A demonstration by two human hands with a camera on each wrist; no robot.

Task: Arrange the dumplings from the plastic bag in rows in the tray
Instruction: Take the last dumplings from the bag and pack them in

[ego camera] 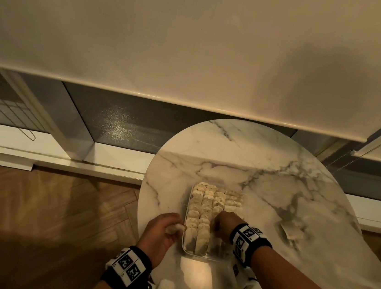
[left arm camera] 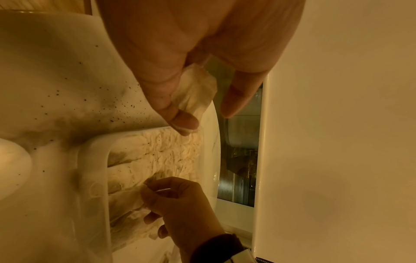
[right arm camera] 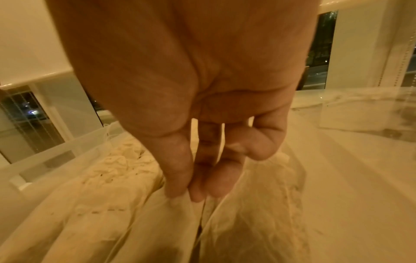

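Observation:
A clear plastic tray (ego camera: 186, 218) sits on the round marble table (ego camera: 231, 154), filled with rows of pale dumplings (ego camera: 201, 208). My left hand (ego camera: 178, 227) hovers just left of the tray's near corner and pinches one dumpling (left arm camera: 195, 92) between thumb and fingers. My right hand (ego camera: 215, 228) reaches down into the tray's right side, where thumb and fingers pinch the top edge of an upright dumpling (right arm camera: 175, 222). The plastic bag (ego camera: 320, 254) lies to the right with a dumpling (ego camera: 290, 231) inside.
The table's left edge runs close by my left hand, with wooden floor (ego camera: 44, 210) below. A window sill and a lowered blind (ego camera: 198, 37) stand behind the table. Dark specks dot the marble (left arm camera: 90, 99) near the tray.

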